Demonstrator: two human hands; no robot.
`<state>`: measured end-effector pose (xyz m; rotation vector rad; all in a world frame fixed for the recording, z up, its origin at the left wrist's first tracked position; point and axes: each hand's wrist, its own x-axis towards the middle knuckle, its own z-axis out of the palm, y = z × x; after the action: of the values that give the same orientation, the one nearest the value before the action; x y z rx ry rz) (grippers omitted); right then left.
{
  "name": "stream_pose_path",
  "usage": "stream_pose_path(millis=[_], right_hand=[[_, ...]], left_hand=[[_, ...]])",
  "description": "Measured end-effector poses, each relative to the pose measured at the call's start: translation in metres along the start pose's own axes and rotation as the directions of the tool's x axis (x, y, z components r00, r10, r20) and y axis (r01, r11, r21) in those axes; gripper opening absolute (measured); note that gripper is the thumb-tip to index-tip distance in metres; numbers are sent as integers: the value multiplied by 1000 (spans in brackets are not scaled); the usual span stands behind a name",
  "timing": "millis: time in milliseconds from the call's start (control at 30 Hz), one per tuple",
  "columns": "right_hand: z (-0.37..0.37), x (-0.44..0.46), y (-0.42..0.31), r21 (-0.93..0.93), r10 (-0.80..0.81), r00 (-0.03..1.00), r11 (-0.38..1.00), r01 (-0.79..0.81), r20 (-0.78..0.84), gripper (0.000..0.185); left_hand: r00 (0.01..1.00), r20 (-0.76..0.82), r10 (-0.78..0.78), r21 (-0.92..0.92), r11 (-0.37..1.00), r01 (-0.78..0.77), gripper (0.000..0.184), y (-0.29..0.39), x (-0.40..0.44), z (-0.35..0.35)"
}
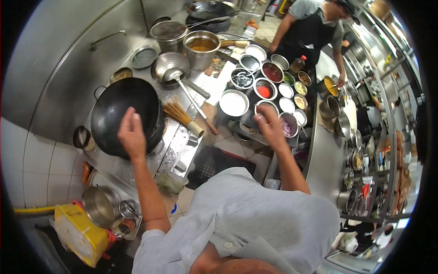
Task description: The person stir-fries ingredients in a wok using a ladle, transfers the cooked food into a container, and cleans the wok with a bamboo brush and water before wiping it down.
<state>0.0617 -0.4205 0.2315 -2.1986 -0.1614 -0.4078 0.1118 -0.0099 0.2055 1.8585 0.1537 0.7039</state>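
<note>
My left hand is held over the near side of a large black wok on the steel stove. Its fingers are stretched out, and nothing shows in them. My right hand is above the near edge of a group of seasoning bowls, its fingers loosely bent and no object visible in them. It partly covers a steel bowl. Close by are a bowl of white contents, a bowl of red sauce and a bowl of purple pieces. Whether the hand touches a bowl is unclear.
Between my hands lie a bamboo brush, a ladle and a perforated strainer. Behind stands a pot of brown liquid. A co-worker stands at the far counter. A yellow container is at lower left.
</note>
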Motion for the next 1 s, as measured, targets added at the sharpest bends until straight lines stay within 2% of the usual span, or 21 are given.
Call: stream_pose_path(millis=[67, 100, 133, 167, 200, 267, 367, 467, 633, 833, 1000], right_hand=[[-67, 13, -54, -81, -116, 987, 991, 107, -108, 34], [-95, 21, -84, -113, -313, 930, 948, 296, -192, 37], [-124, 21, -105, -140, -450, 863, 893, 428, -231, 41], [-147, 16, -126, -134, -495, 820, 869, 477, -289, 57], [-175, 11, -143, -202, -605, 748, 796, 571, -273, 71], [-218, -4, -174, -293, -740, 624, 673, 679, -253, 70], [-274, -33, -213, -388, -885, 438, 464, 796, -158, 68], [-320, -66, -238, -443, -951, 307, 290, 848, -36, 66], [-380, -117, -254, -484, -973, 206, 132, 865, 104, 63], [-443, -177, -247, -556, -954, 230, 86, 827, 194, 59], [-477, -220, -230, -628, -945, 268, 96, 772, 186, 56]], left_hand=[[964, -46, 263, -74, 961, -266, 31, 84, 27, -21], [919, -92, 383, -202, 897, -394, 35, 112, 41, -29], [865, -152, 478, -402, 770, -495, 40, 136, 56, -36], [684, -88, 724, -593, 514, -620, 45, 158, 76, -56], [732, -241, 637, -655, 450, -607, 45, 199, 76, -67], [619, -334, 711, -701, 251, -667, 45, 253, 80, -83], [432, -271, 860, -749, 94, -656, 44, 310, 64, -72], [297, -130, 946, -793, 81, -604, 44, 345, 33, -27], [114, 164, 980, -787, 200, -584, 43, 388, -37, 54], [-59, 361, 931, -785, 269, -557, 43, 429, -114, 130], [-148, 435, 888, -775, 286, -563, 42, 451, -153, 167]])
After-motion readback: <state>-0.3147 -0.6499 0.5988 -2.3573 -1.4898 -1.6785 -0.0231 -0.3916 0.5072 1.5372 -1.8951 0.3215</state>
